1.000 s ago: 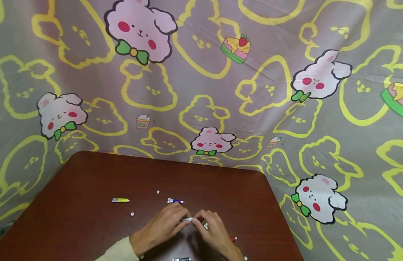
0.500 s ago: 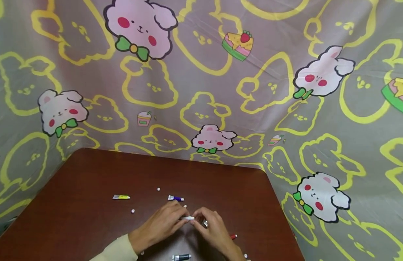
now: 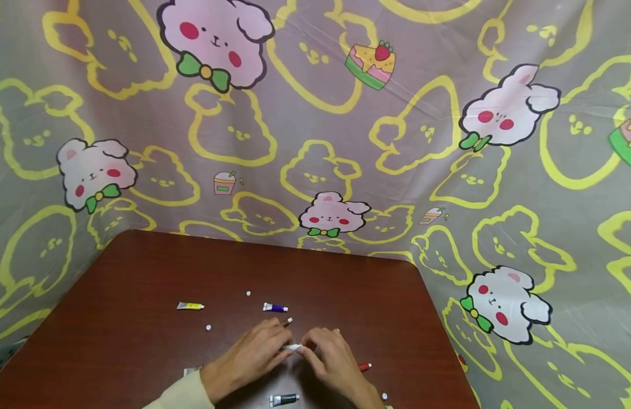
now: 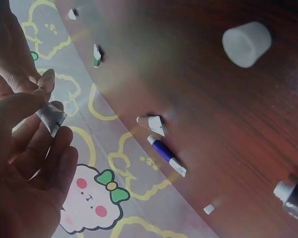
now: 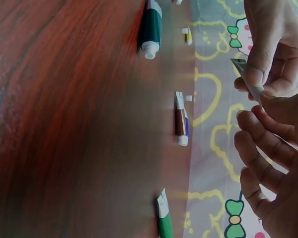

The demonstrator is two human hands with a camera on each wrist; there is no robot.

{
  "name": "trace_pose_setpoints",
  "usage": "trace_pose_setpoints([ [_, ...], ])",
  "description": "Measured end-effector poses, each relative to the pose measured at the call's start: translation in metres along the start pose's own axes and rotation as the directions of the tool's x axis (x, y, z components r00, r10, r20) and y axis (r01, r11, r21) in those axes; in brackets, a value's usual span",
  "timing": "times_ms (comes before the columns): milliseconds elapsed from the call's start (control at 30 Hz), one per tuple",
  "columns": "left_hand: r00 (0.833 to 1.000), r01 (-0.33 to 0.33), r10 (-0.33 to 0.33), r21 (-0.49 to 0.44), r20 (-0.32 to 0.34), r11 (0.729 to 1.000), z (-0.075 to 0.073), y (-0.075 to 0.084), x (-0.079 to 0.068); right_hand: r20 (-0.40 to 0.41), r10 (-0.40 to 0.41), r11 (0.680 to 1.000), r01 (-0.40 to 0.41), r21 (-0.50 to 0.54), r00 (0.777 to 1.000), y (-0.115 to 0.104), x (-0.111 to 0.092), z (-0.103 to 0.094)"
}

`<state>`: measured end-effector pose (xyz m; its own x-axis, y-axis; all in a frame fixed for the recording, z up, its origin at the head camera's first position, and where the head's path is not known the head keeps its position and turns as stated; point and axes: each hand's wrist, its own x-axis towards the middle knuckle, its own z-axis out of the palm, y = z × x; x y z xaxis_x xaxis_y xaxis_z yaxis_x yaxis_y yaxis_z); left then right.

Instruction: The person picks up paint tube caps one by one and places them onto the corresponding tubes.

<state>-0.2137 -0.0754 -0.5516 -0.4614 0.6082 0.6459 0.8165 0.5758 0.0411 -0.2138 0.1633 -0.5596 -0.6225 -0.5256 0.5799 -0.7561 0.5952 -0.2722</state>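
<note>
Between both hands in the head view is a small white and silver paint tube [image 3: 294, 347]. My left hand [image 3: 259, 346] pinches its flat silver end [image 4: 53, 121], which sticks out past the thumb in the left wrist view. From the other side, my right hand [image 3: 333, 355] pinches the opposite end with thumb and forefinger, and those fingertips hide the tip. The other right fingers [image 5: 260, 144] are loosely bent and apart from the tube. A brown paint tube [image 3: 287, 322] lies just beyond the left fingers, partly hidden by them.
On the brown table [image 3: 141, 272] lie a yellow tube [image 3: 191, 306], a purple tube [image 3: 275, 308], a red tube [image 3: 364, 367], a dark tube [image 3: 283, 400] and a green tube [image 5: 165, 220]. Several small white caps [image 3: 208, 328] are scattered around. Patterned cloth [image 3: 325, 125] hangs behind.
The head view has tilted down slightly, so the table sits higher. Half a second ago more of the tube's white end showed; the right fingertips now cover its tip. More of the brown tube shows.
</note>
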Motion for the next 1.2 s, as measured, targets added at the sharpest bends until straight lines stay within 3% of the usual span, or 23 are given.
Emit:
trace_pose_setpoints([
  [233,0.996,-0.066,0.068,0.041,-0.053,0.997,0.004,0.0,-0.001,-0.022,-0.022,0.999,0.021,-0.036,1.0,0.0,-0.004,0.002],
  [400,0.997,-0.068,0.071,0.062,-0.044,0.996,0.007,-0.005,-0.003,0.0,0.052,0.999,-0.052,-0.003,0.999,-0.002,-0.007,0.002],
  [567,1.0,-0.001,0.002,0.118,-0.001,0.993,0.007,-0.018,-0.008,-0.019,0.175,0.984,-0.174,0.04,0.984,0.001,-0.011,-0.005],
  [867,0.993,0.101,-0.111,0.207,0.035,0.973,0.004,-0.056,-0.024,-0.044,0.249,0.966,-0.245,0.079,0.968,0.017,-0.035,-0.024],
  [1000,0.982,0.149,-0.172,0.247,0.077,0.958,0.002,-0.067,-0.031,-0.023,0.302,0.949,-0.298,0.107,0.953,0.02,-0.043,-0.03],
  [1200,0.952,0.216,-0.264,0.269,0.157,0.939,0.004,-0.076,-0.041,-0.033,0.313,0.944,-0.308,0.117,0.949,0.024,-0.051,-0.034],
])
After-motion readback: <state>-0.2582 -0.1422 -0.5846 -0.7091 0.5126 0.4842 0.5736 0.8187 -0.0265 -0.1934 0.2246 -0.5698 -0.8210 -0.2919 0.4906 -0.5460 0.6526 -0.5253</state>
